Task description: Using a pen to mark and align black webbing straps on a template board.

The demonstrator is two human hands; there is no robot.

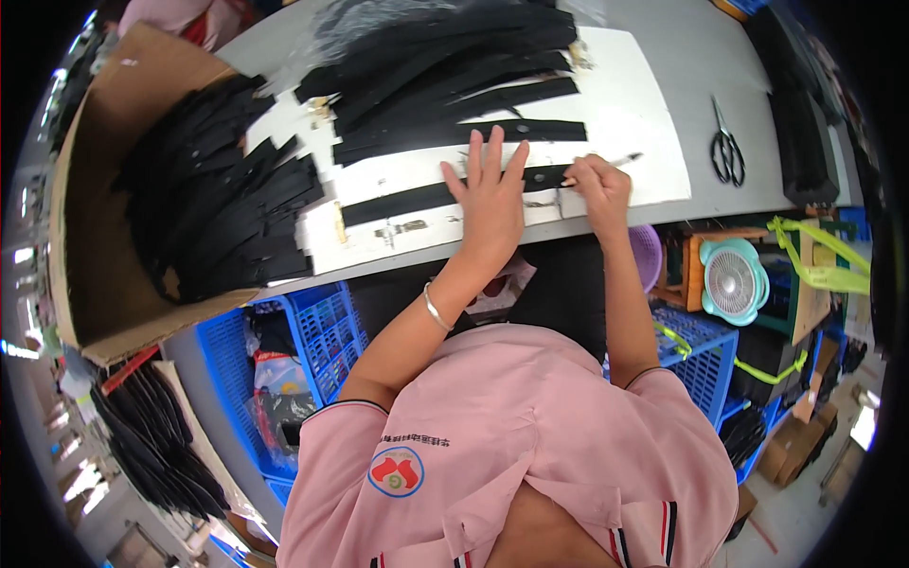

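Note:
A single black fabric strip (402, 202) lies near the front edge of a white board (653, 114) on the grey table. My left hand (492, 201) presses flat on it, fingers spread. Toward the strip's right end, my right hand (600, 192) pinches a slim pen (629, 159), its tip down at the strip; whether it touches cannot be made out. Just beyond my fingertips another black strip (559, 131) lies across the board, with a heap of similar strips (417, 90) behind it. Dark marks and bits of tape show on the board.
An open cardboard box (90, 208) full of black strips stands at the left. Black-handled scissors (727, 156) lie to the right, near long black blocks (803, 142). Blue crates (232, 379) and a teal fan (735, 282) sit below the table edge. Clear plastic (365, 28) lies at the back.

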